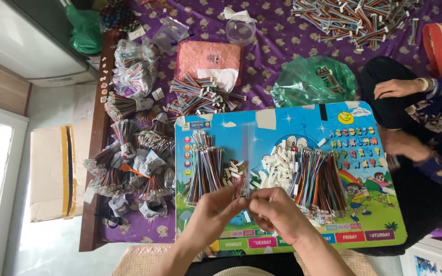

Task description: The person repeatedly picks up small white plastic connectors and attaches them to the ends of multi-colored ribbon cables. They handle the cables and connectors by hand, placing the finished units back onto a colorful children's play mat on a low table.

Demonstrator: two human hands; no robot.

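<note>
**Hands joined over a small wire bundle at the near edge of the board**

Nearest the camera, two forearms rise from the bottom edge. The left hand (215,210) and the right hand (274,212) meet at the fingertips, both pinched on one small wire bundle (242,188) of multicoloured leads. The bundle is held just above the near part of the children's activity board (282,130), a blue printed board serving as the table. Motion blur hides the exact finger placement.

On the board, three groups lie beyond the hands:
1. A stack of cut multicoloured wires (205,171) on the left.
2. A heap of white connector housings (277,166) in the middle.
3. A larger stack of wires (318,179) on the right, touching the white heap.

Left of the board, many tied wire bundles in clear bags (129,158) are piled on the purple patterned cloth (277,46).

Farther out:
- One pink package (209,59) with loose connector wires just in front of it.
- One green plastic bag (310,82) holding a few wire pieces.
- One clear round container (240,30); its contents cannot be told.
- One large pile of wire harnesses (354,20) at the far edge.

At the right, a second person's hand (395,88) rests on a dark-clothed knee.
</note>
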